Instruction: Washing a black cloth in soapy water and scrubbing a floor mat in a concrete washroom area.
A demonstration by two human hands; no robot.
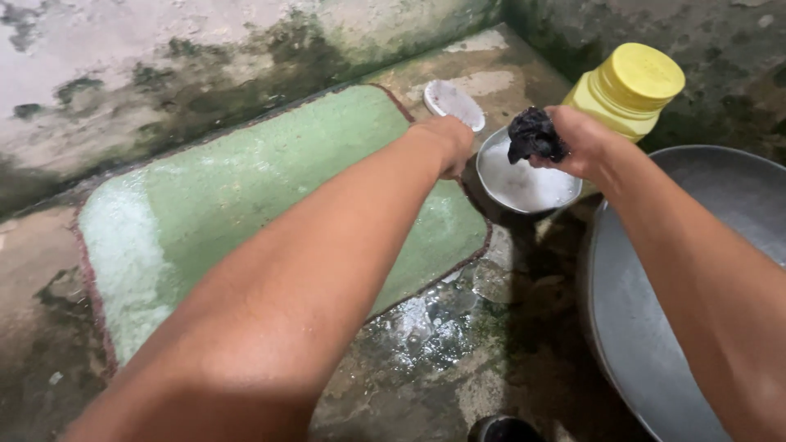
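Right hand point(583, 141) is pinched shut on a black wad point(535, 136), looks like a wet scrub cloth or sponge, bunched tight, no clear long axis. The wad sticks out from the fingers toward the left, so it sits on the thumb side of the grip, held above the near-right rim of the small metal bowl point(524, 187). Bowl holds white, foamy-looking liquid; the wad hangs over it, can't tell if it touches the surface. Left hand point(446, 143) is curled into a loose fist just beside the bowl's left rim, over the far right corner of the green mat point(246, 205); can't tell if anything is inside it, nothing visible. Both hands are near the bowl, 1 on each side, right hand directly over it, left hand beside it and lower. Mat lies flat on the wet concrete floor point(426, 360), long axis running from lower left to upper right, surface sudsy, especially the left end. Yellow-lidded jar point(630, 86) stands upright just behind the right hand, touching or nearly touching the bowl's far side. Small white brush or soap dish point(454, 102) lies past the mat's far corner, behind the left hand. Large metal basin point(696, 270) sits under the right forearm, apart from the bowl.
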